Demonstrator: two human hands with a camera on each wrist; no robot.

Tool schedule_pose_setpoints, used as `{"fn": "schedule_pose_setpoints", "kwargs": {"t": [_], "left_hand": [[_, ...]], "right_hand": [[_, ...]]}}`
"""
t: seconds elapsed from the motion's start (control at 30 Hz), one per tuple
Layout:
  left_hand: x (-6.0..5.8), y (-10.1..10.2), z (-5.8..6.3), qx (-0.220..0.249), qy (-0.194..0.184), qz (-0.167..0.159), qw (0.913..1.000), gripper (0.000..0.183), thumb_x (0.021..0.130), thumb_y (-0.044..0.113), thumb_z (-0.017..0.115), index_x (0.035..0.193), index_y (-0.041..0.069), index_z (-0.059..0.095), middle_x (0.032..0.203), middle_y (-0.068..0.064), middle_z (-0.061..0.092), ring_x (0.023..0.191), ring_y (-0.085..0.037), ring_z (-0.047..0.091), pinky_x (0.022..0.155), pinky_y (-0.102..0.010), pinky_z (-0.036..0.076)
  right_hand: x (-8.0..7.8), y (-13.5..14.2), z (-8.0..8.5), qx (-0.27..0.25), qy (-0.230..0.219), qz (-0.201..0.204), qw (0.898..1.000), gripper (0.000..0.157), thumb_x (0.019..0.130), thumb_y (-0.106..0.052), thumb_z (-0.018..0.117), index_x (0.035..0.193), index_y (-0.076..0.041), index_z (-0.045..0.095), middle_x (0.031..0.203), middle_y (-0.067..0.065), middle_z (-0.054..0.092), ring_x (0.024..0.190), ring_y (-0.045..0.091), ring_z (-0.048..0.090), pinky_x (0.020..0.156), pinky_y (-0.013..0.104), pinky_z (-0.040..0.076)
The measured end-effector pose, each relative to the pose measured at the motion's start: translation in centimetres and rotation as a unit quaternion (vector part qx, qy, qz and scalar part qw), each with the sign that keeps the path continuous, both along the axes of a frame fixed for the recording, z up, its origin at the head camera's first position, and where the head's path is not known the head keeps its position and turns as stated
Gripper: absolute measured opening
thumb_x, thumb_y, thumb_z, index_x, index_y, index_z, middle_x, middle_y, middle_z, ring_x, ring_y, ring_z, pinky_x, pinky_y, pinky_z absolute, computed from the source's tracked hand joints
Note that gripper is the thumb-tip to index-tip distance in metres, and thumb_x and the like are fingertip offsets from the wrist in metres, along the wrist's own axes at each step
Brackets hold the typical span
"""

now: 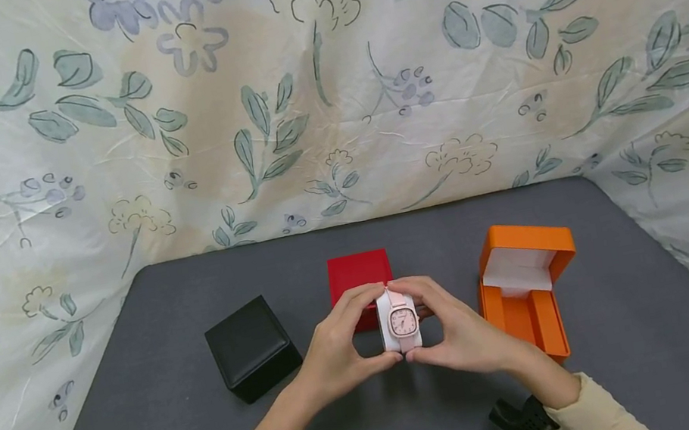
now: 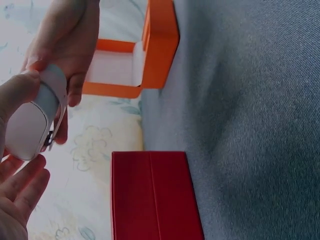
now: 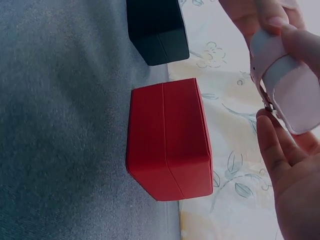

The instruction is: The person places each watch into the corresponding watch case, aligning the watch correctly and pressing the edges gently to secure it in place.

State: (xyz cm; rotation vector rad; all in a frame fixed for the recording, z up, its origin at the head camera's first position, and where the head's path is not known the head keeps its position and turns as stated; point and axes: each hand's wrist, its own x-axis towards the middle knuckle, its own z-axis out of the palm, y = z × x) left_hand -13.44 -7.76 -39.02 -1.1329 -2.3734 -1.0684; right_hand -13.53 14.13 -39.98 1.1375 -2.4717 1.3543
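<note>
A pink wristwatch (image 1: 403, 322) with a squarish face is strapped round a white cushion (image 1: 387, 319), its dial facing up in the head view. My left hand (image 1: 334, 346) grips the cushion from the left, thumb at the near end and fingers at the far end. From the right, my right hand (image 1: 468, 325) holds it the same way, and the thumbs nearly meet. Both wrist views show the cushion (image 2: 26, 131) raised above the table, with the strap's buckle (image 3: 269, 105) on its underside.
Just behind the hands stands a closed red box (image 1: 358, 272). To the left is a closed black box (image 1: 250, 348); to the right, an orange box (image 1: 543, 303) has its lid up, showing a white lining. A grey cloth (image 1: 143, 404) covers the table, with a floral curtain (image 1: 327, 118) behind.
</note>
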Motion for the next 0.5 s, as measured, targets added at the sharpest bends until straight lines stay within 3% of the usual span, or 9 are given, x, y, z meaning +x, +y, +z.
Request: {"fn": "schedule_pose_setpoints", "kwargs": {"t": [0.17,0.5], "left_hand": [[-0.09,0.12,0.01,0.003,0.017,-0.008,0.9998,0.083,0.065,0.022,0.084,0.134,0.010,0.040,0.132,-0.004,0.045,0.115,-0.015,0.047,0.086,-0.035,0.050],[-0.07,0.06,-0.39,0.016,-0.001,-0.001,0.9999,0.080,0.066,0.023,0.083,0.133,0.012,0.041,0.132,-0.003,0.045,0.116,-0.015,0.046,0.086,-0.037,0.050]], "right_hand": [[-0.04,0.03,0.04,0.002,-0.005,0.005,1.000,0.085,0.074,-0.026,0.077,0.142,-0.017,0.028,0.139,0.004,0.034,0.115,0.014,0.040,0.086,0.026,0.048],[0.02,-0.05,0.16,0.001,-0.021,-0.001,1.000,0.083,0.075,-0.036,0.073,0.142,-0.016,0.029,0.138,0.003,0.035,0.112,0.013,0.042,0.087,0.025,0.048]]}}
